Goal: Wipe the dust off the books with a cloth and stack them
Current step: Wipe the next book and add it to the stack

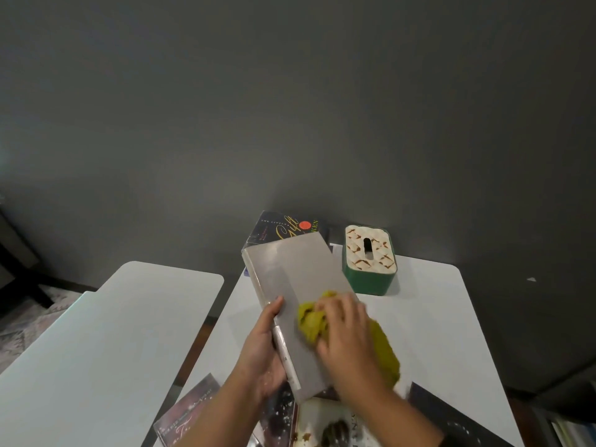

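Step in hand: wiping. A grey book (290, 285) is held tilted above the white table (451, 317), its plain cover facing the camera, far end toward the wall.

Left hand (264, 353): cradles the book from its left long edge, thumb lying on the cover near the spine, fingers out of sight beneath. Grip is curled round the book.

Right hand (348, 337): fingers curled over a bunched yellow-green cloth (311, 321), pressing it on the near half of the cover. Loose cloth trails off the book's right edge under the wrist. The hand is motion-blurred, so it is probably mid-stroke; direction cannot be told.

Other books: a dark book (283, 229) with gold script lies at the far edge of the table, partly behind the grey one. Several more books (322, 424) lie overlapped at the near edge under the forearms, white specks visible on their covers; the exact count is unclear since the arms hide part of them.

Also on the table: a green tissue box (369, 258) with a patterned top, just right of the grey book's far end. A second white surface (96, 333) stands to the left, apart from the table.

Judgement: task is early to middling; no tidy stack shows yet. Next move calls for sweeping the far half of the cover, perhaps turning the book over, then laying it flat where a stack can grow, possibly on the dark book
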Demonstrator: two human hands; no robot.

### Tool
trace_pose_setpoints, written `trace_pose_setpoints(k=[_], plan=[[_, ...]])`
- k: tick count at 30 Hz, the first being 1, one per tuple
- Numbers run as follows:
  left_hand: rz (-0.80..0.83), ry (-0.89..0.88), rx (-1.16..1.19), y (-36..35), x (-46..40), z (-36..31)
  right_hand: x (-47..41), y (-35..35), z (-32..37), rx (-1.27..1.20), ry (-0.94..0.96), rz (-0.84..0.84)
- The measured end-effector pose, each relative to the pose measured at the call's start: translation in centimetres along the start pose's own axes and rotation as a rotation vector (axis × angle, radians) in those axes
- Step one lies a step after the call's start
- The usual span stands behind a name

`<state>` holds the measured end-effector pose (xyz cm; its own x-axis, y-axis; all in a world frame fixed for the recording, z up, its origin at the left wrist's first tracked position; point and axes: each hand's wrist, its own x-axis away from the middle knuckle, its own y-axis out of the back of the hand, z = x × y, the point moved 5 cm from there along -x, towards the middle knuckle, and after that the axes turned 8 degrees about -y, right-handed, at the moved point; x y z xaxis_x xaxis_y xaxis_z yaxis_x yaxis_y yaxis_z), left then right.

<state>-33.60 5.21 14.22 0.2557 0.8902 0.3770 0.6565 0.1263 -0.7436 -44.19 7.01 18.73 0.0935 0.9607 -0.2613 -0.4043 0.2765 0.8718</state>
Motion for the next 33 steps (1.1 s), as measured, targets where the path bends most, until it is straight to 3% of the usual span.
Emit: trace_pose_setpoints(k=[3, 7, 14, 16, 20, 23, 28, 33], plan=[[0.018, -0.003, 0.063, -0.3, 0.1, -0.1, 3.2, -1.3, 3.1, -0.015, 0.182, 0.047], [0.011, -0.008, 0.110, 0.0, 0.1, -0.4, 3.5, -1.3, 3.2, -0.040, 0.256, 0.080], [-0.021, -0.050, 0.065, 1.3, 0.2, -1.0, -1.1, 0.8, -3.9, -0.124, -0.053, -0.036], [-0.046, -0.027, 0.091, 1.5, 0.2, -0.7, -0.6, 0.8, -3.5, -0.156, 0.023, -0.034], [-0.019, 0.017, 0.178, 1.1, 0.2, -0.7, 2.6, -0.9, -0.6, -0.173, 0.318, 0.288], [0.042, 0.023, 0.182, 0.3, 0.5, -0.9, 2.6, -1.2, -1.8, -0.014, 0.468, 0.142], [0.106, -0.062, 0.041, -0.8, -0.2, -1.6, 1.0, 0.9, -2.6, -0.281, 0.372, -0.001], [0.106, -0.215, -0.448, -0.6, -0.7, -2.1, -1.7, 4.8, -3.0, -0.717, -0.032, -0.088]])
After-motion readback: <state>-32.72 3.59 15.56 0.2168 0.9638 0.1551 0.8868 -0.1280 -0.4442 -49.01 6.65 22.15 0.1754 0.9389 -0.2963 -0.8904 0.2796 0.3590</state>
